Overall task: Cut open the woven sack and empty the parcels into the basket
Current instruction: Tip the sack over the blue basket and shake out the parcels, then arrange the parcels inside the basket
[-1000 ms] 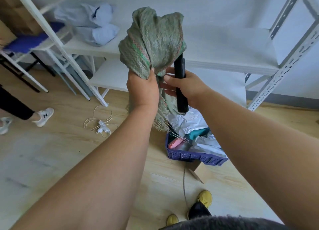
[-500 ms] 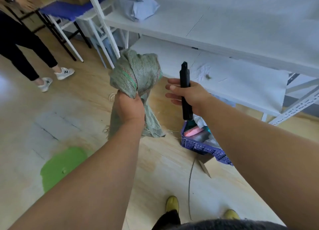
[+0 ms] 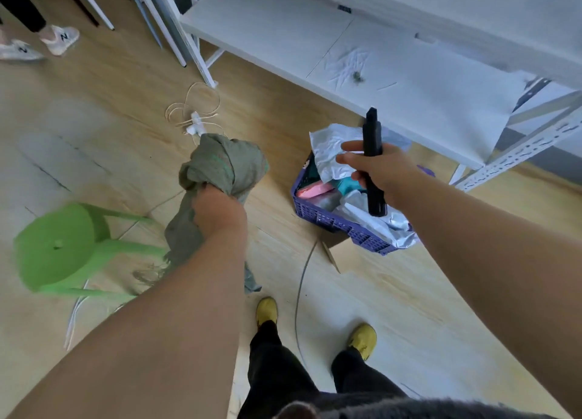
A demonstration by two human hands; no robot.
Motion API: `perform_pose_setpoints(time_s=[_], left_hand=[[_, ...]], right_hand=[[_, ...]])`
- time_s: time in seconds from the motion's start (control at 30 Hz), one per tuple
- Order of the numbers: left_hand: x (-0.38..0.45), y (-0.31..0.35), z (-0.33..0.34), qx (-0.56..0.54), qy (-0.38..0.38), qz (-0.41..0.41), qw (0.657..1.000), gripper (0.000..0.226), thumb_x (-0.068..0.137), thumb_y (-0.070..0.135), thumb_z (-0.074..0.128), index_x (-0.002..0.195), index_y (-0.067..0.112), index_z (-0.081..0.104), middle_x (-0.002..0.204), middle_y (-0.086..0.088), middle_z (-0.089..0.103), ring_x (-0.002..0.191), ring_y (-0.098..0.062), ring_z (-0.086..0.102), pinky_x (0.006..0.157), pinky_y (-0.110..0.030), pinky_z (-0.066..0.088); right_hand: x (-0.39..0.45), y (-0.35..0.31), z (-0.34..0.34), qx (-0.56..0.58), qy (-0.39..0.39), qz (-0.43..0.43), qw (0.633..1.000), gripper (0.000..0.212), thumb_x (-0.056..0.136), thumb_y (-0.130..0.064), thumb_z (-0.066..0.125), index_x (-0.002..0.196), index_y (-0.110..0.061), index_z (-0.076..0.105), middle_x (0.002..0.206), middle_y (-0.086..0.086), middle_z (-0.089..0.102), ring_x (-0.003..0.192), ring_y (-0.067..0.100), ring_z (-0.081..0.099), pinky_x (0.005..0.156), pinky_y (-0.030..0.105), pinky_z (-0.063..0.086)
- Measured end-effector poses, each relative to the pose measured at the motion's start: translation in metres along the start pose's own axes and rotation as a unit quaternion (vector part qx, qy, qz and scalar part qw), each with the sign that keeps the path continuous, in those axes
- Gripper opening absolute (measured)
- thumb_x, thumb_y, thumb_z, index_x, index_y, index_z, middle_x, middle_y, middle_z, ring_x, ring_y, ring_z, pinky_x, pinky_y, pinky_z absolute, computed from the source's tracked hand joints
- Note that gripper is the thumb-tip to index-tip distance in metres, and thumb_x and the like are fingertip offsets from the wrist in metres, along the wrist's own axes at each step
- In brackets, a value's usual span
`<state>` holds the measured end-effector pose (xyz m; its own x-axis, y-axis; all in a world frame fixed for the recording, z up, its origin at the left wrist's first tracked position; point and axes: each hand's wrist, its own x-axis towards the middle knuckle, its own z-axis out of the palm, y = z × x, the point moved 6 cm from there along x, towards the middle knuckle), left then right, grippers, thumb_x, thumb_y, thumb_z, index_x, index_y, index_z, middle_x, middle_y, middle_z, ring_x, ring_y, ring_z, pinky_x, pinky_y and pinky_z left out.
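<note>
My left hand point(image 3: 219, 212) grips the crumpled green woven sack point(image 3: 225, 163), which hangs limp above the wooden floor, left of the basket. In my right hand point(image 3: 382, 171) is a black cutter point(image 3: 373, 163), held upright over the basket with the fingers wrapped round its handle. The purple plastic basket point(image 3: 333, 223) stands on the floor in front of the shelf. It holds several parcels: silver mailer bags point(image 3: 333, 151), a pink one point(image 3: 311, 190) and a teal one.
A white metal shelf unit point(image 3: 393, 72) stands behind the basket. A green plastic stool point(image 3: 59, 245) is at the left, by the sack. A white cable with a plug point(image 3: 195, 116) lies on the floor. Another person's sneakers point(image 3: 59, 39) are at top left.
My left hand has lowered the sack from shoulder height down to the left. My right hand with the cutter moved apart from it, over the basket. The view tilted down and the green stool appeared.
</note>
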<state>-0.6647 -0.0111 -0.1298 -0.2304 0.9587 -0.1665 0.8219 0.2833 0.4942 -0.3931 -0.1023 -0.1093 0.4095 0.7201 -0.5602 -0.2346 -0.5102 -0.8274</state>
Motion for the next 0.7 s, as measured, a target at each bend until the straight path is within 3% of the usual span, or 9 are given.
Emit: perform_pose_setpoints(time_s=[0.1,0.3,0.4,0.47,0.6,0.7], left_hand=[[-0.017,-0.015,0.022,0.006,-0.004,-0.038,0.999,0.029,0.095,0.007,0.053,0.122,-0.003,0.056,0.124,-0.020,0.058,0.113,-0.039,0.054,0.093,-0.051,0.047],[-0.018,-0.050,0.030,0.058,-0.005,-0.105,0.993,0.026,0.090,0.003,0.055,0.115,-0.006,0.056,0.120,-0.023,0.058,0.110,-0.043,0.053,0.089,-0.053,0.046],[-0.006,-0.051,0.042,0.100,-0.003,-0.086,0.991,0.025,0.088,0.002,0.057,0.112,-0.004,0.057,0.117,-0.022,0.058,0.108,-0.042,0.053,0.088,-0.051,0.046],[0.002,-0.050,0.052,0.134,-0.005,-0.088,0.987,0.027,0.088,0.004,0.058,0.115,-0.002,0.057,0.119,-0.020,0.056,0.113,-0.040,0.050,0.096,-0.051,0.042],[0.014,-0.045,0.078,0.177,-0.033,-0.117,0.977,0.032,0.088,0.013,0.061,0.117,0.001,0.054,0.125,-0.018,0.054,0.121,-0.038,0.046,0.107,-0.048,0.031],[0.029,-0.040,0.097,0.201,-0.038,-0.117,0.972,0.036,0.086,0.017,0.067,0.116,0.001,0.056,0.124,-0.018,0.055,0.122,-0.039,0.046,0.107,-0.050,0.031]], right_hand=[[0.009,0.015,0.003,-0.016,-0.026,0.017,0.999,0.026,0.085,-0.008,0.071,0.110,-0.010,0.068,0.077,0.005,0.067,0.042,0.006,0.054,0.046,0.019,0.043],[0.037,0.037,0.013,-0.023,-0.040,0.069,0.997,0.025,0.087,-0.007,0.069,0.112,-0.010,0.065,0.065,0.000,0.072,0.038,0.005,0.055,0.050,0.024,0.040],[0.053,0.043,0.008,-0.023,-0.029,0.093,0.995,0.027,0.086,-0.007,0.069,0.112,-0.010,0.064,0.078,0.007,0.075,0.042,0.008,0.051,0.049,0.023,0.042],[0.063,0.045,0.002,-0.023,-0.025,0.104,0.994,0.027,0.086,-0.007,0.069,0.112,-0.009,0.064,0.089,0.014,0.075,0.048,0.011,0.048,0.049,0.022,0.043],[0.090,0.046,-0.021,-0.029,0.001,0.111,0.993,0.024,0.086,-0.006,0.068,0.110,-0.010,0.066,0.071,0.004,0.068,0.047,0.011,0.047,0.043,0.017,0.043],[0.112,0.061,-0.045,-0.017,0.038,0.125,0.991,0.020,0.085,-0.007,0.070,0.104,-0.013,0.069,0.082,0.013,0.067,0.049,0.013,0.048,0.043,0.019,0.043]])
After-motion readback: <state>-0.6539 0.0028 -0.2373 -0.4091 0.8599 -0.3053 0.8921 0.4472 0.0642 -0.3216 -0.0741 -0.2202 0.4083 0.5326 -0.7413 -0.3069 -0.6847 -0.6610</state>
